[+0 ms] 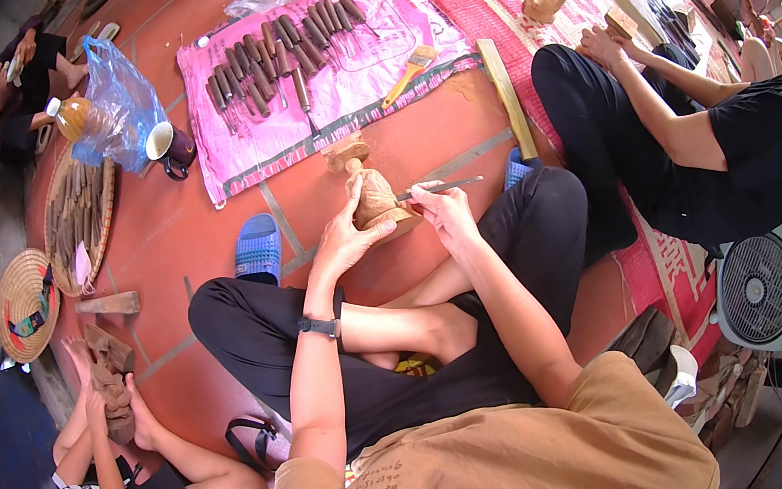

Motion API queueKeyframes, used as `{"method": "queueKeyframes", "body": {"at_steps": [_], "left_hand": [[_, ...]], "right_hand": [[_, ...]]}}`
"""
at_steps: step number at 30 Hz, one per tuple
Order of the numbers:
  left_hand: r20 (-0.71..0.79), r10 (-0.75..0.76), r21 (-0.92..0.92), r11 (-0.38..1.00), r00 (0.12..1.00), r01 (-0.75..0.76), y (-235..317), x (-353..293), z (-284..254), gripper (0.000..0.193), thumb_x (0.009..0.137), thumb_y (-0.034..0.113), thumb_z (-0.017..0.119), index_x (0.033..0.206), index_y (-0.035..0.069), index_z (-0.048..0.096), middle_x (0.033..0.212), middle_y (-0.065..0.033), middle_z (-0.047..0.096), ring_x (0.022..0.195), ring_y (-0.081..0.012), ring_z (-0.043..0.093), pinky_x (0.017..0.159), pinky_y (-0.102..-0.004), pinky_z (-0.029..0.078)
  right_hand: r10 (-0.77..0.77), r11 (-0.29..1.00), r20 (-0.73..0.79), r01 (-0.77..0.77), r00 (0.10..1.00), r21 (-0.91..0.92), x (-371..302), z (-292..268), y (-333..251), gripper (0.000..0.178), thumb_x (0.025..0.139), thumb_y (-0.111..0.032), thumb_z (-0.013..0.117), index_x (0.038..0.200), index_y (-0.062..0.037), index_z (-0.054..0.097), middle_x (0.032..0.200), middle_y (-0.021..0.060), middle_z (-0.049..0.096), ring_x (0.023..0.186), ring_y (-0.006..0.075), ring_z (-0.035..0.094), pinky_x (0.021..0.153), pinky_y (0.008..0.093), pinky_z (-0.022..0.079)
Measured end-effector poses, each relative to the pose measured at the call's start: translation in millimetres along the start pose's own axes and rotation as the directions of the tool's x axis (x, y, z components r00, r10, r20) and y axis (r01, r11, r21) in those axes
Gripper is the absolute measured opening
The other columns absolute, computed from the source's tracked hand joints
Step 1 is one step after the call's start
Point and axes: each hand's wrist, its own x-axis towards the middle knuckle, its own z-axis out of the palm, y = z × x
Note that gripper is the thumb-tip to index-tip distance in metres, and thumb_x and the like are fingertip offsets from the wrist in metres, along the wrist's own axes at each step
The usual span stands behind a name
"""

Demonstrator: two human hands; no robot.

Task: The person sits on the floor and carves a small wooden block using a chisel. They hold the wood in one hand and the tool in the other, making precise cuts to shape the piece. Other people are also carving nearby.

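Observation:
In front of my crossed legs a light wooden carving [377, 201] leans in my left hand [346, 236]. It has a rounded, carved body, a narrow neck and a flat block at its far end. My left fingers wrap round its left side, thumb along the near end. My right hand [447, 214] is closed on a thin, dark, stick-like tool [459, 183] beside the carving's right side. Whether the tool's tip touches the wood is hard to make out. Beyond the carving, wood-handled carving tools [268, 60] lie in rows on a pink sack [226, 153].
A yellow-handled brush [408, 76] rests on the sack, with a wooden strip [506, 98] to its right. At left are a dark mug [172, 151], a blue plastic bag [122, 102] and a basket of tools [55, 229]. Co-workers sit close on both sides; a fan [765, 290] stands at right.

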Motion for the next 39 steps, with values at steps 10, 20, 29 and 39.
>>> {"method": "queueKeyframes", "body": {"at_steps": [10,20,29,39], "left_hand": [[-0.016,0.036,0.009,0.999,0.999,-0.036,0.4,-1.6,-1.1,0.105,0.075,0.050,0.078,0.156,0.017,0.020,0.134,-0.0227,0.057,0.124,-0.0346,0.056,0.103,-0.0401,0.042],[-0.018,0.023,0.005,1.000,1.000,-0.023,-2.7,-1.0,-1.2,0.100,0.079,0.039,0.080,0.157,0.019,0.021,0.135,-0.0180,0.057,0.119,-0.0256,0.058,0.101,-0.0364,0.044],[-0.011,0.018,-0.009,1.000,1.000,-0.018,-4.4,0.5,-0.9,0.104,0.074,0.047,0.079,0.156,0.022,0.021,0.131,-0.0239,0.059,0.123,-0.0357,0.056,0.103,-0.0402,0.042],[0.034,-0.038,0.001,0.999,0.999,0.038,2.2,-0.8,-4.5,0.102,0.077,0.044,0.080,0.156,0.020,0.022,0.140,-0.0200,0.052,0.122,-0.0288,0.057,0.102,-0.0378,0.044]], "right_hand": [[0.006,1.000,-0.037,-0.006,0.999,-0.021,5.2,8.0,-0.8,0.006,0.088,-0.002,0.064,0.091,0.0009,0.060,0.089,0.0108,0.066,0.077,0.0186,0.067,0.075,0.0325,0.057],[-0.140,0.974,0.054,0.148,0.989,-0.174,-14.0,12.7,0.5,0.007,0.086,0.000,0.068,0.093,-0.0026,0.068,0.092,0.0076,0.070,0.082,0.0128,0.065,0.079,0.0264,0.052],[-0.135,0.987,-0.013,0.133,0.991,-0.086,-7.3,0.3,13.7,0.008,0.085,0.004,0.067,0.090,-0.0016,0.068,0.096,0.0103,0.071,0.086,0.0145,0.066,0.081,0.0274,0.052],[-0.037,0.998,-0.081,0.033,0.996,-0.047,-8.4,0.9,7.3,0.005,0.085,0.005,0.066,0.089,0.0015,0.066,0.091,0.0107,0.069,0.086,0.0180,0.067,0.079,0.0276,0.053]]}}
